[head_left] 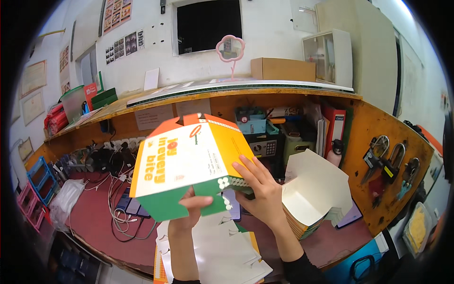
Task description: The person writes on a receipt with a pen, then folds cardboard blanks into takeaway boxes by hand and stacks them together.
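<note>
A partly folded cardboard food box [175, 156], coloured white, orange, yellow and green, is held up tilted over the desk. My left hand [191, 208] grips its green side from below, the thumb lying along the outside and most fingers hidden behind the card. On the box's right, my right hand [259, 189] rests its fingers on the yellow panel, with the thumb by the folded lower corner. Below my forearms lies a pile of flat cardboard blanks [213, 251], white side up. To the right stands a stack of nested open boxes [307, 194], white inside.
White cables [118, 208] and phones [135, 206] lie on the red desk [104, 232] at left, near a plastic bag [68, 199]. A tablet [351, 214] sits behind the box stack. Padlocks [390, 165] hang on the right panel. A shelf [198, 90] spans the back.
</note>
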`<state>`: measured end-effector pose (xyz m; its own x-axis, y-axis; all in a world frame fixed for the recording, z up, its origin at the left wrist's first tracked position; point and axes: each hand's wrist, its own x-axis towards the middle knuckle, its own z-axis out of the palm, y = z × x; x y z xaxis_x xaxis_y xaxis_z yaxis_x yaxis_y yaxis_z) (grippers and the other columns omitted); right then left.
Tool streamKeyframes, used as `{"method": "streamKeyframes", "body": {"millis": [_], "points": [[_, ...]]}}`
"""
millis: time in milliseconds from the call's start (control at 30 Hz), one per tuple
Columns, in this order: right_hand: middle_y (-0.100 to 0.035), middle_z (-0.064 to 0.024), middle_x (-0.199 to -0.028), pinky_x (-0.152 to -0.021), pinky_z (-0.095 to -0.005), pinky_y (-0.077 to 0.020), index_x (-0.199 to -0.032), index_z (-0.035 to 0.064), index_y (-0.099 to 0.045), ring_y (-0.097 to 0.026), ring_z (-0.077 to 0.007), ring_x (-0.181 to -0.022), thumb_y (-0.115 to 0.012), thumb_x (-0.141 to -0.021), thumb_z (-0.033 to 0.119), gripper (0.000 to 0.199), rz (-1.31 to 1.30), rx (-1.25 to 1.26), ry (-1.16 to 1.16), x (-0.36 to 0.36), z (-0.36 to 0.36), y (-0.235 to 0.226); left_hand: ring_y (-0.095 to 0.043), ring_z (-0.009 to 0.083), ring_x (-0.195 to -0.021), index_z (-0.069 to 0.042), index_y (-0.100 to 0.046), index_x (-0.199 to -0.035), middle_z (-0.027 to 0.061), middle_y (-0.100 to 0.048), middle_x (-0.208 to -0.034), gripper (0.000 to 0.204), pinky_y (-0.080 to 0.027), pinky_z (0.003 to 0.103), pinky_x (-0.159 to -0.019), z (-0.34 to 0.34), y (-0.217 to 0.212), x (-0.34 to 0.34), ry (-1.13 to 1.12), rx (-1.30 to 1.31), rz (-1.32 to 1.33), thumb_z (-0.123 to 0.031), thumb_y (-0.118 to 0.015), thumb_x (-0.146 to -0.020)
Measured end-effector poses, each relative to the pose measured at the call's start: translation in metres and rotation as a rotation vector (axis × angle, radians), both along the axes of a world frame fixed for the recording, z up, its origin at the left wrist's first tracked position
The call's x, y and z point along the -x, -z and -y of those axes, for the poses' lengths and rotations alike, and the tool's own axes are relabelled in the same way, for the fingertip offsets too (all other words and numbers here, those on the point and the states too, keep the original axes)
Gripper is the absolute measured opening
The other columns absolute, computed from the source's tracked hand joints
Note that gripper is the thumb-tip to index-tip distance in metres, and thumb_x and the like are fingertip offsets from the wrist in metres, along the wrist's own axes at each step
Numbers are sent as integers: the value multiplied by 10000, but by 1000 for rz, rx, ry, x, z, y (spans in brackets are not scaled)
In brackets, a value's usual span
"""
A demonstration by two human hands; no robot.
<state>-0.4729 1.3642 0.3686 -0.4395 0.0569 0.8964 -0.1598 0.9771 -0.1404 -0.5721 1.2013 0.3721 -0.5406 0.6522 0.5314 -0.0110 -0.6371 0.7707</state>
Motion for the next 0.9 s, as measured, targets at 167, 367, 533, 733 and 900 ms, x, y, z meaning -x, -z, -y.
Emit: {"method": "streamKeyframes", "body": {"millis": [167, 367, 533, 733, 900], "points": [[-427, -141, -1295, -909, -390, -428, -1301, 143, -385, -453, -366, -1142, -697, -628, 79, 744, -31, 178, -209, 1, 13, 2, -500, 180, -1014, 50, -457, -1156, 117, -544, -1104, 335, -374, 295, -906, -35, 16, 2, -324, -17, -249, -81, -524, -856], [-147, -190, -1416, -1031, -354, -235, -1387, 19, -103, -205, -296, -1301, -670, -682, 43, 906, 100, 487, -705, 13, 22, 16, -501, 202, -1023, 66, -418, -1173, 120, -523, -1119, 393, -381, 310, -901, -49, 14, -32, -373, -171, -199, -123, -549, -855], [47, -177, -1458, -1075, -377, -50, -1392, 5, -53, 2, -286, -1351, -497, -873, 311, 749, 244, 484, -992, 4, -21, 9, -560, 180, -928, 53, -479, -1106, 107, -584, -1040, 433, -401, 302, -877, -38, 4, -37, -183, -232, -72, -1, -658, -716], [-525, -118, -1175, -949, -284, -345, -1331, -13, -253, -481, -180, -1106, -602, -736, 3, 689, -35, 1073, -1142, -6, -59, 17, -536, 227, -1040, 19, -519, -1128, 128, -574, -1125, 667, -379, 328, -927, -16, 16, -1, 183, -81, 12, -110, -796, -535], [-571, -85, -1057, -729, -254, -461, -930, -11, -569, -592, -204, -886, -544, -664, -115, 287, -303, 495, -709, -22, -72, 15, -388, 253, -1215, -70, -455, -1230, 86, -507, -1222, 674, -285, 384, -1018, -22, 17, 35, 313, 285, -789, -295, -738, -662]]}}
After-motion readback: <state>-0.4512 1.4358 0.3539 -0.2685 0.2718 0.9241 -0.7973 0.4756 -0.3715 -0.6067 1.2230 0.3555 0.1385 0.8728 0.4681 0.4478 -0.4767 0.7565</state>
